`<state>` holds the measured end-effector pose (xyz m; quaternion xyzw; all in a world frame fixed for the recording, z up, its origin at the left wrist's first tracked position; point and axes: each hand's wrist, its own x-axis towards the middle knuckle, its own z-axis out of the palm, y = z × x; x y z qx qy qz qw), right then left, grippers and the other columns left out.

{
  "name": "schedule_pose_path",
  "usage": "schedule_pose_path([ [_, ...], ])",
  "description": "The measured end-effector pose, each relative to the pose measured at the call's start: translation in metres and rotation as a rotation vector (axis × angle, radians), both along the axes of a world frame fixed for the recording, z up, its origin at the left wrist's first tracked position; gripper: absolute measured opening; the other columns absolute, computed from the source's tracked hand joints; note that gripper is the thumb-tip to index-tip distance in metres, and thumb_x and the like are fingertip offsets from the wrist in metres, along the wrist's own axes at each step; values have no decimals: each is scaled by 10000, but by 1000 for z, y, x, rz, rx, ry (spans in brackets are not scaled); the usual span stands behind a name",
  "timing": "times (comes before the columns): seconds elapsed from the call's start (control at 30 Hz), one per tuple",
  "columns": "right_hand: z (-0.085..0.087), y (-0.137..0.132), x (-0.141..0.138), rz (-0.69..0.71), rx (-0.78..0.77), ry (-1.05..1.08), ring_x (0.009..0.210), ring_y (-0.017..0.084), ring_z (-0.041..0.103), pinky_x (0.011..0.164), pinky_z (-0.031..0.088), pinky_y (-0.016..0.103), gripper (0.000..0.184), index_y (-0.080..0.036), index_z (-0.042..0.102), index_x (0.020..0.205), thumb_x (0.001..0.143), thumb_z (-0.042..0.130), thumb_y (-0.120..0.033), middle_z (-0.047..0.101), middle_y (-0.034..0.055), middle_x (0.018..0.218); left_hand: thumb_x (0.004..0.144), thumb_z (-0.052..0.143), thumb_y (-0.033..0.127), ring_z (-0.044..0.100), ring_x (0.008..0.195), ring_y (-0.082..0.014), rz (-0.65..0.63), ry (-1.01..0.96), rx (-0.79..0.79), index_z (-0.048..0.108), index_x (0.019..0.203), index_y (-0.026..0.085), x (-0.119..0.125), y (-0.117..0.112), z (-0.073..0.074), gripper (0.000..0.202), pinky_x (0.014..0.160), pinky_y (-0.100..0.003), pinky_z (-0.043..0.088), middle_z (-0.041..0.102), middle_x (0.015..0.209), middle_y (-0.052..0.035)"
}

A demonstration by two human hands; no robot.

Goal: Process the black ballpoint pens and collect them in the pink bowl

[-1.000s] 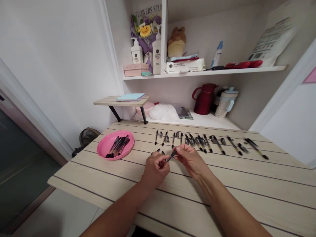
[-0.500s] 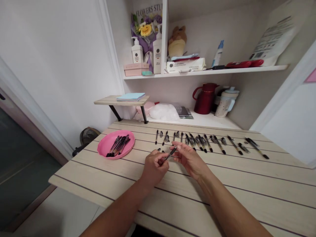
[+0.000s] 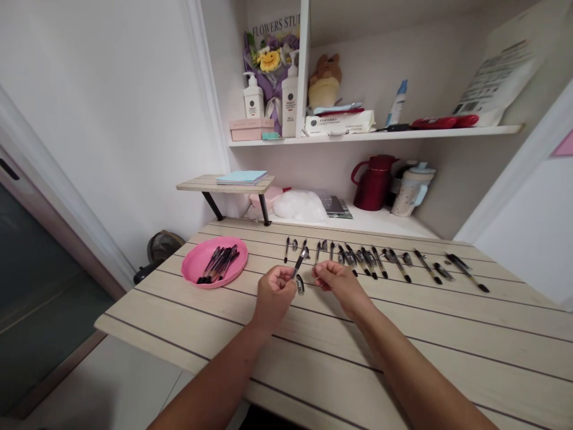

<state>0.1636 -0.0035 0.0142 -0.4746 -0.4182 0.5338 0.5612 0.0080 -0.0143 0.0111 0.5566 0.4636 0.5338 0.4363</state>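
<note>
My left hand (image 3: pixel 274 291) grips a black pen (image 3: pixel 299 263) that points up and away over the wooden table (image 3: pixel 403 334). My right hand (image 3: pixel 336 280) is closed close beside it, its fingertips pinched on something too small to identify. A pen cap (image 3: pixel 299 284) lies on the table between the two hands. Behind them runs a row of several pens and caps (image 3: pixel 385 261). A pink tray (image 3: pixel 197 266) holding several black pens (image 3: pixel 219 263) sits to the left.
A small riser shelf (image 3: pixel 224 184) with a blue notebook stands at the table's back left. Behind are a red jug (image 3: pixel 373 182), a white kettle (image 3: pixel 410 188), a plastic bag (image 3: pixel 299 206) and a wall shelf (image 3: pixel 371 134) with bottles. A fan (image 3: pixel 163 246) sits on the floor at left.
Both hands moved slightly away from me and apart. The pen in my left hand tilted more upright, and my right hand let go of its end.
</note>
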Motion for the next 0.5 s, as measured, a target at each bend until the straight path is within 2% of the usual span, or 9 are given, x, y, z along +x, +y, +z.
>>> schedule_pose_path([
  [0.1, 5, 0, -9, 116, 17, 123, 554, 96, 544, 476, 392, 206, 268, -175, 675, 731, 648, 700, -429, 648, 26, 697, 667, 545, 195, 425, 405, -42, -51, -4, -21, 581, 799, 139, 2, -1, -2, 148, 389, -153, 298, 486, 550, 56],
  [0.17, 8, 0, -12, 154, 35, 247, 625, 104, 566, 522, 429, 208, 249, -199, 689, 819, 657, 705, -389, 654, 23, 779, 663, 544, 191, 429, 409, -44, -66, -2, -17, 578, 790, 143, 2, -1, -4, 140, 395, -154, 300, 478, 544, 60],
  [0.33, 9, 4, -13, 75, 58, 324, 640, 105, 562, 508, 443, 198, 203, -201, 703, 786, 600, 755, -264, 663, 26, 836, 646, 539, 170, 410, 412, -39, -89, 19, 6, 573, 771, 140, 2, -1, -5, 134, 398, -157, 279, 473, 556, 55],
  [0.5, 10, 3, -11, 106, 49, 324, 641, 111, 573, 529, 465, 211, 222, -183, 703, 791, 593, 756, -271, 675, 37, 856, 659, 539, 196, 403, 417, -40, -118, 7, -5, 579, 778, 145, 2, -2, -5, 136, 406, -160, 277, 466, 558, 57],
])
